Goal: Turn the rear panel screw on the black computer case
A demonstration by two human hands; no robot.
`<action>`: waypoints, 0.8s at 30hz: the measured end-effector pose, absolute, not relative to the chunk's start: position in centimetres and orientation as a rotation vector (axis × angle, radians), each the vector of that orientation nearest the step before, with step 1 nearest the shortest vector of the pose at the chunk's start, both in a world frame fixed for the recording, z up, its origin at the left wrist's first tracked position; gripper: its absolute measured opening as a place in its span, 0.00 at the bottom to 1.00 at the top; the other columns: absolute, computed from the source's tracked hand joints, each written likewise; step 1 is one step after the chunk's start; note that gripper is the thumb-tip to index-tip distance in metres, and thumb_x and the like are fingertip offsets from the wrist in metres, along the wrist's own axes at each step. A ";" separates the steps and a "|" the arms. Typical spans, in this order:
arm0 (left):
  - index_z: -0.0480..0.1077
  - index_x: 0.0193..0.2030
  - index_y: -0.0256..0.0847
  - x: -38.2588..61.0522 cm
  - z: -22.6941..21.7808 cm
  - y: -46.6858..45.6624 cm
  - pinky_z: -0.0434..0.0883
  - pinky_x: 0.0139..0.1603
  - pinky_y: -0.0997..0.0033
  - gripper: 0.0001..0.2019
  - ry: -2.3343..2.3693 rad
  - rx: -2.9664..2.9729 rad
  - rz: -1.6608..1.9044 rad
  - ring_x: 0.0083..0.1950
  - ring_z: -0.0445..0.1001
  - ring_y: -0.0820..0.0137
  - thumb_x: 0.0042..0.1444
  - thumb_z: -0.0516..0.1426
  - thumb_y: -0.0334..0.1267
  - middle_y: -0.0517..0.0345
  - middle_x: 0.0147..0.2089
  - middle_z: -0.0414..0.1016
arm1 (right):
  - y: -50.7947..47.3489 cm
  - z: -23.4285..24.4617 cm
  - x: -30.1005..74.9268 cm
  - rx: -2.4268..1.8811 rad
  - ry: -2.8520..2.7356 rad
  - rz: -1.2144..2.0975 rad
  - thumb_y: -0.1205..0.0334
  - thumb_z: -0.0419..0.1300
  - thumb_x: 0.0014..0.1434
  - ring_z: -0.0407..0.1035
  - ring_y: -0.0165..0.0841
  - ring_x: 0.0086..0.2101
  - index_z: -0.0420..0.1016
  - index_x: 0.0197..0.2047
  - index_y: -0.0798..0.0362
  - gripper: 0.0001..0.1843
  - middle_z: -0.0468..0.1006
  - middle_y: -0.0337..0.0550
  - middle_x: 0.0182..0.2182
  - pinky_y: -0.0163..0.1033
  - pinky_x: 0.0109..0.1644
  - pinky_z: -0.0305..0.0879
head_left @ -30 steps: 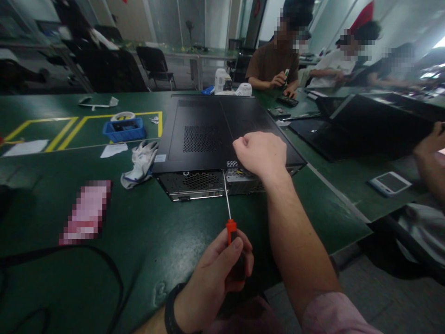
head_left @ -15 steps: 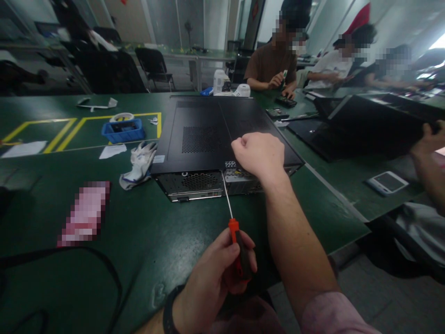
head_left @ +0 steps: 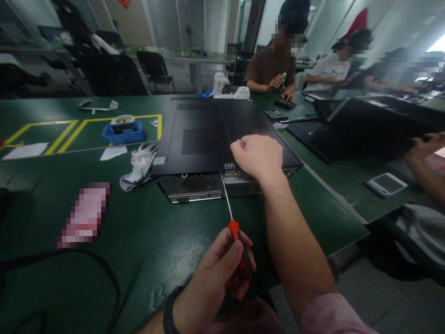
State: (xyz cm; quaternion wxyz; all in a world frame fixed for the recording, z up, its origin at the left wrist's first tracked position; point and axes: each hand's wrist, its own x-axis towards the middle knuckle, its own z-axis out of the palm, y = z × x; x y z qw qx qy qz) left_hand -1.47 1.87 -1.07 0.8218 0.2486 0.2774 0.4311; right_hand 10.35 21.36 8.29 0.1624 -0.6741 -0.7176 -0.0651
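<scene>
A black desktop computer case [head_left: 201, 139] lies flat on the green table, its metal panel with a perforated grille and ports facing me. My left hand [head_left: 225, 264] is wrapped round the red and black handle of a screwdriver [head_left: 233, 227], the thumb lying along it. The thin shaft points up and away, its tip at the upper edge of the panel, near the middle. On top of the case, right of the tip, rests my right hand [head_left: 260, 155], curled into a fist; its palm side is hidden, so I cannot make out whether anything is inside.
Left of the case lie a white work glove [head_left: 141, 164], a blue bin [head_left: 124, 133] and a pink blurred item [head_left: 85, 213]. A black cable [head_left: 104, 266] curves across the near left. White bottle-like items [head_left: 219, 85] stand behind. Other people sit at the far right, near dark panels [head_left: 382, 125].
My left thumb has shifted slightly on the screwdriver handle, which has turned a little. The tip stays at the panel's edge, and my right fist stays on the case.
</scene>
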 end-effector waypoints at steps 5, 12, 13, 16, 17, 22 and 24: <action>0.69 0.45 0.42 -1.4 -0.4 2.0 0.55 0.19 0.81 0.25 0.685 0.544 0.923 0.20 0.59 0.82 0.59 0.65 0.63 0.65 0.30 0.72 | 21.4 8.3 10.4 -1.924 -2.050 -0.200 0.52 0.51 0.66 0.79 0.47 0.38 0.88 0.39 0.51 0.24 0.87 0.55 0.38 0.47 0.42 0.68; 0.68 0.39 0.41 -1.4 0.2 1.7 0.52 0.18 0.82 0.30 0.901 0.579 0.937 0.22 0.56 0.80 0.53 0.66 0.68 0.67 0.25 0.68 | 21.3 8.4 10.3 -1.946 -2.047 -0.190 0.52 0.51 0.66 0.79 0.47 0.39 0.87 0.38 0.50 0.23 0.87 0.55 0.38 0.47 0.43 0.68; 0.68 0.37 0.41 -1.4 0.1 1.7 0.52 0.19 0.81 0.30 0.912 0.586 0.943 0.22 0.56 0.80 0.53 0.66 0.69 0.67 0.25 0.68 | 21.3 8.4 10.3 -1.949 -2.046 -0.191 0.52 0.51 0.66 0.79 0.47 0.39 0.87 0.39 0.50 0.23 0.87 0.55 0.39 0.47 0.42 0.68; 0.66 0.34 0.42 -1.4 0.0 1.7 0.55 0.21 0.81 0.30 0.939 0.583 0.951 0.24 0.57 0.80 0.53 0.66 0.69 0.68 0.26 0.67 | 21.3 8.4 10.2 -1.949 -2.047 -0.199 0.52 0.50 0.66 0.80 0.48 0.39 0.88 0.39 0.51 0.24 0.87 0.55 0.39 0.47 0.42 0.68; 0.66 0.34 0.42 -1.4 0.0 1.8 0.55 0.22 0.81 0.30 0.954 0.573 0.951 0.24 0.58 0.80 0.52 0.66 0.69 0.68 0.26 0.67 | 21.3 8.4 10.3 -1.951 -2.048 -0.201 0.52 0.50 0.65 0.80 0.49 0.40 0.88 0.39 0.51 0.24 0.87 0.56 0.39 0.47 0.42 0.68; 0.65 0.34 0.42 -1.3 0.0 2.0 0.55 0.23 0.81 0.30 0.973 0.599 0.958 0.25 0.59 0.79 0.52 0.66 0.68 0.68 0.25 0.66 | 21.4 8.3 10.3 -1.954 -2.051 -0.190 0.52 0.50 0.65 0.80 0.50 0.40 0.87 0.38 0.51 0.24 0.87 0.56 0.39 0.48 0.42 0.68; 0.65 0.35 0.43 -1.3 -0.1 2.1 0.54 0.22 0.81 0.29 0.966 0.629 0.955 0.23 0.59 0.79 0.54 0.65 0.69 0.68 0.23 0.67 | 21.4 8.3 10.3 -1.958 -2.048 -0.183 0.52 0.50 0.65 0.80 0.49 0.40 0.87 0.38 0.51 0.24 0.87 0.56 0.39 0.48 0.42 0.68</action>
